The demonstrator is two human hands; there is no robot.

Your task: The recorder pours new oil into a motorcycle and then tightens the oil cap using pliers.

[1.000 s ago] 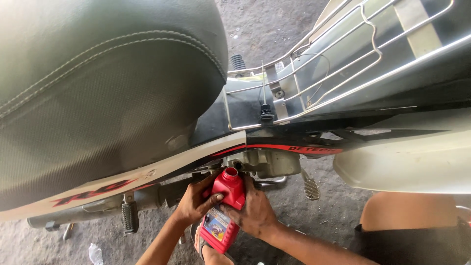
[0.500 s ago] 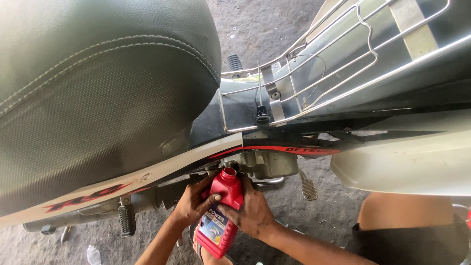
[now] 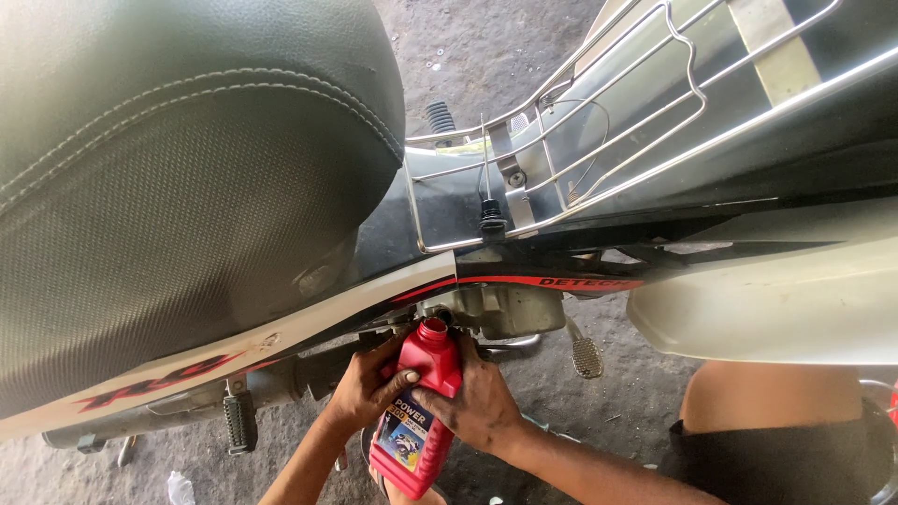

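Head view: the red plastic bottle [image 3: 423,411] sits clasped between both hands, left hand [image 3: 367,393] and right hand [image 3: 479,404], its neck tipped up into the grey metal engine case [image 3: 496,309] just above them; the opening itself is hidden. A ribbed footpeg [image 3: 238,421] lies left of the hands.

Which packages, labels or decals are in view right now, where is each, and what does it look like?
Red plastic bottle: tilted neck-up to the engine casing, held by the left hand and right hand.
Label: on the bottle's face, rectangular, blue and white with a small picture.
Red stripe decal: along the dark side panel above the engine, with dark lettering.
Red lettering decal: on the white panel below the black seat.
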